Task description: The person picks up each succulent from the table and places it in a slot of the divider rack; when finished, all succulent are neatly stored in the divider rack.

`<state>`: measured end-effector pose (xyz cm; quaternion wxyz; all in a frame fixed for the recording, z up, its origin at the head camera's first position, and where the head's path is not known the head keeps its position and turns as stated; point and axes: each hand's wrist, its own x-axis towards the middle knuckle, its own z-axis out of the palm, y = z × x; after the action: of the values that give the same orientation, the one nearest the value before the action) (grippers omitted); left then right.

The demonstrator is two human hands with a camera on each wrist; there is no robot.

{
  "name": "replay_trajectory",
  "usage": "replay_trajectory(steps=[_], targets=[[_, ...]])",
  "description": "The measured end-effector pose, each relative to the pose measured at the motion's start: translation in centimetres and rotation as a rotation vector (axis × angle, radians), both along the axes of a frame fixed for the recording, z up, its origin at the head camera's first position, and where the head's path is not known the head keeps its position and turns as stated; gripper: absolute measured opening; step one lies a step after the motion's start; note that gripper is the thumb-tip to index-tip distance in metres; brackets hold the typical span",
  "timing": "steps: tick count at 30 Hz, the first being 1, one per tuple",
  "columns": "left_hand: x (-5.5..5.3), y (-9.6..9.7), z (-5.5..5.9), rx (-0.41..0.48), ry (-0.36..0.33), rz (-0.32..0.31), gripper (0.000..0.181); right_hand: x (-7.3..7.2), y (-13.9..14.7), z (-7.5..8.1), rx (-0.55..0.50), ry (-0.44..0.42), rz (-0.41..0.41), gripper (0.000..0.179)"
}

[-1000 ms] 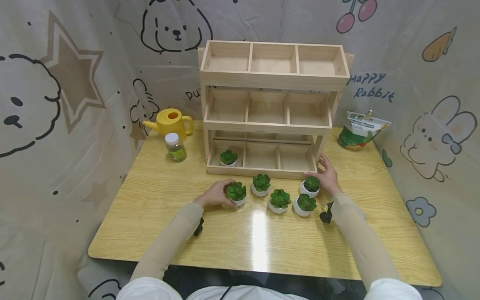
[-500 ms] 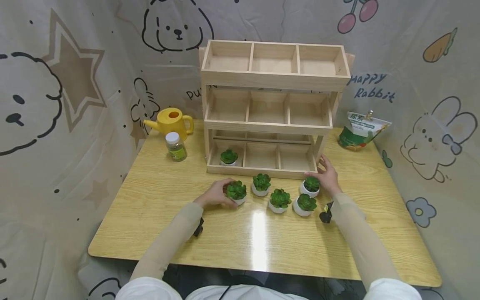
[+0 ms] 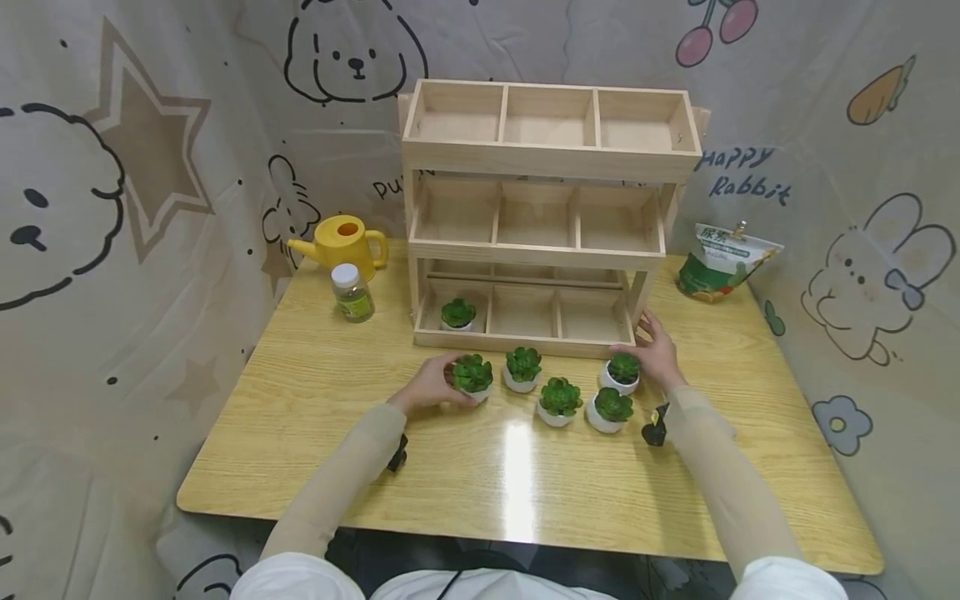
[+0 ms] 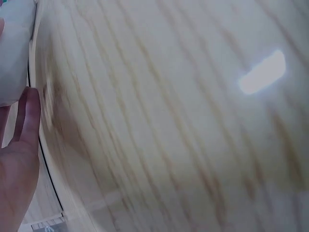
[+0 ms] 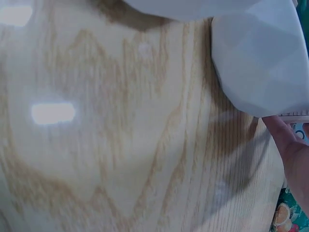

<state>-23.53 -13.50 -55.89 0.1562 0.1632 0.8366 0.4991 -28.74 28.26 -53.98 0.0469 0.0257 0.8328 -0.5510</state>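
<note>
My left hand (image 3: 429, 386) grips a small potted succulent (image 3: 474, 377), thumb in front and fingers behind its white pot. In the left wrist view that white pot (image 4: 13, 53) shows at the left edge, fingertips under its side. At the lower right corner of a three-tier wooden shelf (image 3: 551, 158), my right hand (image 3: 657, 357) holds the frame, thumb along the front and fingers at the side. Just before it stands another succulent (image 3: 621, 373), its faceted pot (image 5: 260, 63) large in the right wrist view. A succulent (image 3: 457, 315) sits in the bottom tier's left compartment.
Between the hands, more succulents stand on the table (image 3: 450, 492), one (image 3: 522, 368) near the shelf, others (image 3: 559, 400) (image 3: 611, 408) farther forward. A yellow watering can (image 3: 345, 246) and a lidded jar (image 3: 352, 294) stand left; a clipped green-white bag (image 3: 723, 261) is right.
The succulent in my left hand has shifted very slightly away from me, toward the shelf. My right hand stays at the shelf corner.
</note>
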Motion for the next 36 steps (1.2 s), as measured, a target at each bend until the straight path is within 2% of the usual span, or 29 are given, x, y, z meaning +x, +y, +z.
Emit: replay_trajectory(steps=[8,15,21,24,30,36], targets=[[-0.1,0.5,0.1,-0.014,0.015,0.026,0.083,-0.1,0.0,-0.1,-0.005,0.010,-0.009,0.101],[-0.2,0.8,0.3,0.057,-0.013,0.060,0.082,0.0,-0.1,0.0,0.030,0.009,-0.012,0.102],[-0.3,1.0,0.3,0.064,0.030,0.098,0.079,0.2,-0.2,0.2,0.021,0.001,-0.012,0.101],[-0.4,1.2,0.3,0.099,0.043,0.106,0.079,0.1,-0.2,0.1,0.019,-0.005,-0.011,0.102],[-0.4,1.8,1.1,0.166,0.065,0.114,0.079,0.2,-0.2,0.1,0.020,-0.020,-0.015,0.102],[-0.8,2.8,1.6,0.227,0.062,0.138,0.079,0.2,-0.1,0.0,0.015,-0.028,-0.019,0.102]])
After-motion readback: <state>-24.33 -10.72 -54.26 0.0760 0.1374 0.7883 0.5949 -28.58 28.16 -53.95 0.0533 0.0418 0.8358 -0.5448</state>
